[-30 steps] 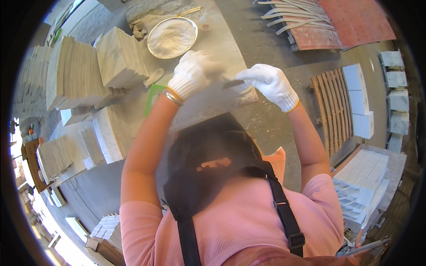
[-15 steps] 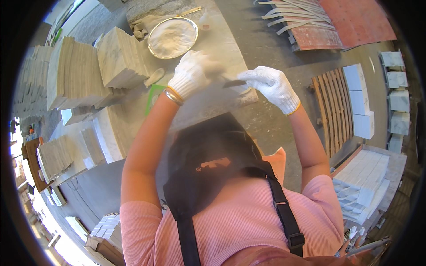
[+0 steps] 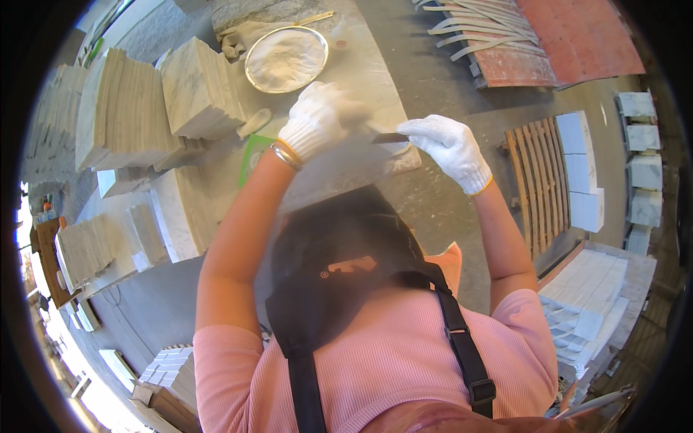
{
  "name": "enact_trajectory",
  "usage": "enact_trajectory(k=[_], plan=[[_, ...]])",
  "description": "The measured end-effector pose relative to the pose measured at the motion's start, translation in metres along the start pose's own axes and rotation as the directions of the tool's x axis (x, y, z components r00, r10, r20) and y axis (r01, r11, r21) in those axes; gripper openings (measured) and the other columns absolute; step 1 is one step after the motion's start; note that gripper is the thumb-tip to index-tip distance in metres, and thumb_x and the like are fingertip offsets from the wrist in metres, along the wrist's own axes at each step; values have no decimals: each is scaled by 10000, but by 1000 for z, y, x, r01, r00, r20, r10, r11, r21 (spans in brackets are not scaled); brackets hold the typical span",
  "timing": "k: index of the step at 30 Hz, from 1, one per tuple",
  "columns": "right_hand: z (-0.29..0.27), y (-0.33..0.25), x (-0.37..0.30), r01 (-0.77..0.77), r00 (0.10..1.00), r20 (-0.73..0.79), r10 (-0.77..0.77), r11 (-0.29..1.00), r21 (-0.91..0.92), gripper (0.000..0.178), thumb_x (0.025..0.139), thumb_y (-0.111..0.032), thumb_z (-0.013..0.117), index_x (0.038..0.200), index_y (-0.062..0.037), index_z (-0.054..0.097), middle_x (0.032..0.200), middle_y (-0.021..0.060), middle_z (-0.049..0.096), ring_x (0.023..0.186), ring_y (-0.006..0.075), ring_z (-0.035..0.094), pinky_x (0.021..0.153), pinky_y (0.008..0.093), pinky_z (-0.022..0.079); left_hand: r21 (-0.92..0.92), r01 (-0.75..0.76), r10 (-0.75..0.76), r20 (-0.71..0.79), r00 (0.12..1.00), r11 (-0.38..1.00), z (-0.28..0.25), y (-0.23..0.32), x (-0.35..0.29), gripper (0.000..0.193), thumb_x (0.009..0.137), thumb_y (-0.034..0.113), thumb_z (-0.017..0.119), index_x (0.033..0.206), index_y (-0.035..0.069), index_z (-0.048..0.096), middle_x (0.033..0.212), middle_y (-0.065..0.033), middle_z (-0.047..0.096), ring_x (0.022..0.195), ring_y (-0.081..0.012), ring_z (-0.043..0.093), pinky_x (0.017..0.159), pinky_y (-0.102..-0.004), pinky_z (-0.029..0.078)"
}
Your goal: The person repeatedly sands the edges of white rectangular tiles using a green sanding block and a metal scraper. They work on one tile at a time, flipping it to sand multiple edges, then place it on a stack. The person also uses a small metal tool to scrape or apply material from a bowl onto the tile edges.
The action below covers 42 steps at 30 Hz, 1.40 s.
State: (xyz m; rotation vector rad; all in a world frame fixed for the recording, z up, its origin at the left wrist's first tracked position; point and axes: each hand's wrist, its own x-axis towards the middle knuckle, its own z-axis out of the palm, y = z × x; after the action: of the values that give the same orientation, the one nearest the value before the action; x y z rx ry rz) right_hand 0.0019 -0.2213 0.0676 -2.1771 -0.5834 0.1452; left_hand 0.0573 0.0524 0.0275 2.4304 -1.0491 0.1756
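My left hand (image 3: 317, 121), in a white knit glove with a bracelet at the wrist, is curled above the pale stone-topped table (image 3: 364, 61). A blurred patch hides its fingertips and whatever they may hold. To its right, my right hand (image 3: 446, 148), gloved the same way, pinches a thin dark flat strip (image 3: 390, 138) between thumb and fingers. That strip points toward the left hand; its far end is lost in the blur. Beyond the left hand sits a round metal-rimmed bowl (image 3: 286, 60) of white powder or paste. A green-edged item (image 3: 253, 160) lies by my left wrist.
Stacks of marble tiles (image 3: 123, 112) stand on the left, more tiles (image 3: 177, 216) nearer. A stick (image 3: 314, 19) and cloth (image 3: 245, 36) lie by the bowl. Right are a wooden pallet (image 3: 538, 187), white blocks (image 3: 581, 173), a red board (image 3: 585, 40) and a loaded tile pallet (image 3: 588, 296).
Both hands have shifted very slightly to the right in the view, and the right hand a little lower. The dark strip stays in the right hand, slightly more of it showing.
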Motion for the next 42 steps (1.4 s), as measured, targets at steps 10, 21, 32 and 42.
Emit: enact_trajectory(k=[10, 21, 32, 42], plan=[[3, 3, 0, -21, 1000, -3, 21, 999, 45, 237, 916, -9, 712, 1146, -33, 766, 1055, 107, 763, 944, 210, 706, 859, 311, 551, 12, 39, -39, 51, 998, 999, -2, 2, 2, 232, 726, 135, 764, 951, 185, 776, 962, -19, 737, 922, -288, 654, 793, -425, 501], [23, -10, -20, -150, 965, -205, 163, 986, 76, 260, 934, 3, 693, 1185, -32, 754, 1104, 112, 765, 979, 179, 717, 868, 285, 553, 0, 32, -32, 37, 999, 999, -2, 3, 2, 175, 765, 199, 773, 940, 191, 770, 910, -10, 718, 882, -288, 655, 763, -426, 489], [50, -16, -27, -143, 902, -417, 116, 989, -35, 290, 933, -63, 686, 1217, -94, 738, 1127, 142, 755, 964, 266, 748, 840, 344, 576, 29, 25, -26, 29, 999, 999, 1, 2, 2, 197, 775, 232, 787, 965, 185, 776, 910, -14, 722, 891, -292, 659, 767, -429, 496], [63, -30, -34, -252, 843, -480, 241, 967, 43, 327, 950, -5, 665, 1274, -30, 700, 917, 68, 741, 692, 69, 634, 639, 247, 528, 8, 19, -19, 10, 1000, 1000, 2, 0, 0, 198, 747, 209, 789, 942, 178, 771, 931, -19, 725, 900, -288, 658, 769, -424, 499]])
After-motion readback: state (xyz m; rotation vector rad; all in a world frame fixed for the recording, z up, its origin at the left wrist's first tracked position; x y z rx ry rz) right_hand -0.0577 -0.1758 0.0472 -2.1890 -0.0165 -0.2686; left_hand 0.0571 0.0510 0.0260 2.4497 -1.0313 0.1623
